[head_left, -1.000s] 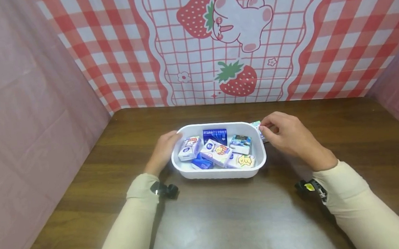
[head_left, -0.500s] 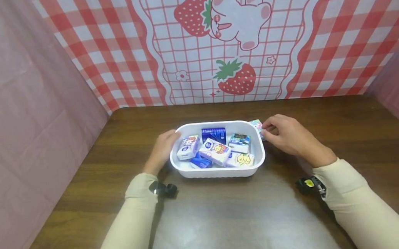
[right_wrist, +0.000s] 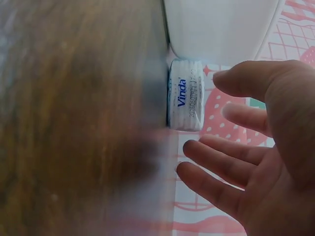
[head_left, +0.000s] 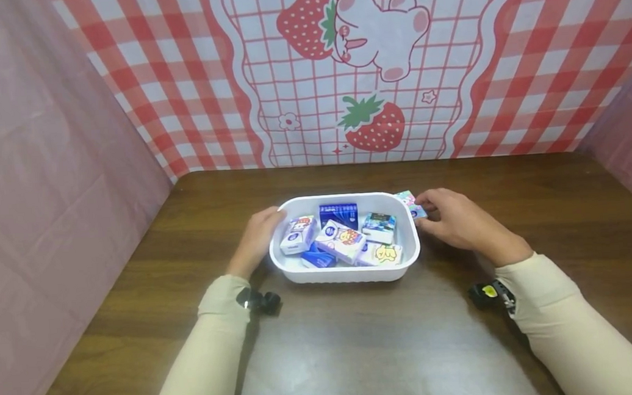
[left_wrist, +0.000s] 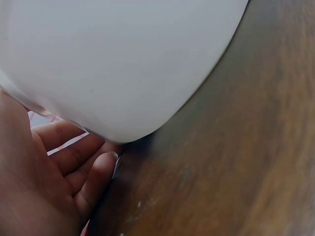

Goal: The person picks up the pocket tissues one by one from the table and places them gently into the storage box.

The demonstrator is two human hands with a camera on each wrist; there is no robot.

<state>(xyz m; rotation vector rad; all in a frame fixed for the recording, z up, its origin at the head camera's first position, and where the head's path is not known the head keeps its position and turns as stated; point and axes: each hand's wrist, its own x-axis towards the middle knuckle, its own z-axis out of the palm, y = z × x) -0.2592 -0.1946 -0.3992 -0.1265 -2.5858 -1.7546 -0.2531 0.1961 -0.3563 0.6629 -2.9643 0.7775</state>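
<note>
A white plastic basin (head_left: 349,275) stands on the table with several tissue packs in it, among them a blue pack (head_left: 338,215), a purple-and-white pack (head_left: 341,241) and a teal pack (head_left: 380,226). My left hand (head_left: 257,238) grips the rim at the left end; in the left wrist view, its fingers (left_wrist: 81,160) lie along the outer wall. Outside the far right corner lies a pastel tissue pack (head_left: 408,202), its end marked Vinda in the right wrist view. Beside it is my right hand (head_left: 452,221), fingers loosely bent, with a gap between fingertips and pack (right_wrist: 186,96).
The basin sits on a brown wooden table (head_left: 327,356). A red-and-white checked cloth (head_left: 192,77) with strawberries hangs behind it, and a pink cloth (head_left: 46,198) closes the left side. Each wrist carries a small black camera (head_left: 265,302).
My right hand has drawn slightly back from the pastel tissue pack, its fingers parting, and more of the pack shows. The left hand stays at the basin's rim.
</note>
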